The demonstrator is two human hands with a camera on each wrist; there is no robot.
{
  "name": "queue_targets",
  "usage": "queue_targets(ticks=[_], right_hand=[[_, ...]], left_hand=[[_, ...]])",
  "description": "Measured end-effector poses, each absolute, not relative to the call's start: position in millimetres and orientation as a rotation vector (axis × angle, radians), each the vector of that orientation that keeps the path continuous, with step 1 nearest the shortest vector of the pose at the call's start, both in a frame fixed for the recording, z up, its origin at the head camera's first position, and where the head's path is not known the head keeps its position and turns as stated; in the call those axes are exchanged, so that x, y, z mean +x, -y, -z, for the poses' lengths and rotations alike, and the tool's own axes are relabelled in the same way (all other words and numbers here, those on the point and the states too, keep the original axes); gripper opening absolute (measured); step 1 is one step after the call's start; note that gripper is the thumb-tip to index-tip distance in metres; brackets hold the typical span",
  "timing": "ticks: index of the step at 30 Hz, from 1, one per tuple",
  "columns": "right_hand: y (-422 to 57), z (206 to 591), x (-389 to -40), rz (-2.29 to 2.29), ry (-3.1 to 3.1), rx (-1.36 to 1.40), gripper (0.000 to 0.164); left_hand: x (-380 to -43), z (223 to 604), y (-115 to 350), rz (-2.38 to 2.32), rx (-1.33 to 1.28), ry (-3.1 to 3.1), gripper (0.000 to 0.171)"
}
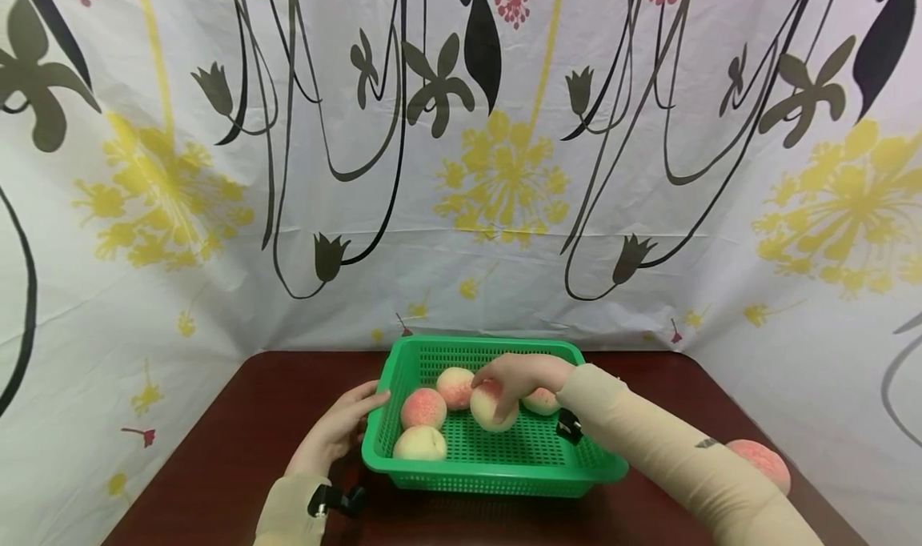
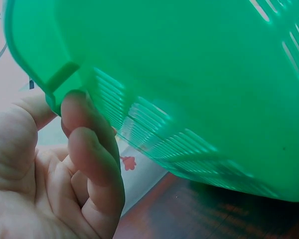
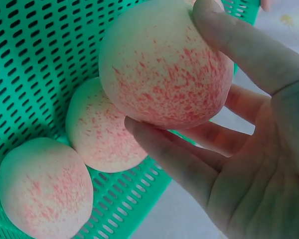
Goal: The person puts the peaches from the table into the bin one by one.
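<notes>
My right hand [image 1: 517,376] holds a peach [image 1: 490,410] over the inside of a green plastic basket [image 1: 497,475]. In the right wrist view, thumb and fingers grip this cream peach [image 3: 164,64] with red speckles from opposite sides. Two other peaches show there: one peach [image 3: 102,129] partly behind the held one, another peach [image 3: 45,189] at lower left. On the basket's left side, my left hand [image 1: 338,426] pinches the rim. In the left wrist view, its fingers [image 2: 92,144] lie along the outer wall, and the thumb goes behind the rim.
More peaches lie in the basket: a pink peach [image 1: 423,410] and a pale peach [image 1: 420,443] at left, one peach [image 1: 542,402] at right. Outside, a peach [image 1: 763,462] rests on the dark table [image 1: 288,386], partly behind the right sleeve. A flowered curtain [image 1: 461,210] surrounds the table.
</notes>
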State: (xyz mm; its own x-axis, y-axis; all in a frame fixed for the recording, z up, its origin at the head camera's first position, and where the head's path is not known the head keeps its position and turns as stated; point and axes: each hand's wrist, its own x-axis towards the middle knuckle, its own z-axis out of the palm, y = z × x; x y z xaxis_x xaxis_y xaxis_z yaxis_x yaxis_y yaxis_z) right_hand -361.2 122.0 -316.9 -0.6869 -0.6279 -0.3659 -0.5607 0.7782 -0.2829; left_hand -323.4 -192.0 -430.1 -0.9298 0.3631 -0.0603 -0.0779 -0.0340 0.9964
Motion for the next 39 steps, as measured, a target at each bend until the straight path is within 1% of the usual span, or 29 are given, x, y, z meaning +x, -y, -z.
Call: queue_targets(ticks=[10,18,21,25,31,39], right_hand=[[-113,333,-366,0.184,-2.504,-0.954,0.059],[-103,337,-364,0.103,-2.457,-1.164,0.056],[-100,340,-364,0.081,-2.454,-1.170,0.058],[-97,344,-363,0.099,-2.455,-1.103,0.061],[-95,348,-363,0.031,-2.473,-1.133,0.057],[-92,350,-366,-0.029,-2.500,-1.149,0.059]], left_hand=[[-324,430,191,-2.036,0.293,-1.941,0.066],[-324,431,192,-2.048,0.292,-1.936,0.065],[-323,431,192,-2.050,0.286,-1.933,0.064],[-323,431,191,-2.046,0.282,-1.933,0.063],[-324,431,190,-2.045,0.288,-1.928,0.063],[-326,429,192,-2.045,0.304,-1.929,0.060]])
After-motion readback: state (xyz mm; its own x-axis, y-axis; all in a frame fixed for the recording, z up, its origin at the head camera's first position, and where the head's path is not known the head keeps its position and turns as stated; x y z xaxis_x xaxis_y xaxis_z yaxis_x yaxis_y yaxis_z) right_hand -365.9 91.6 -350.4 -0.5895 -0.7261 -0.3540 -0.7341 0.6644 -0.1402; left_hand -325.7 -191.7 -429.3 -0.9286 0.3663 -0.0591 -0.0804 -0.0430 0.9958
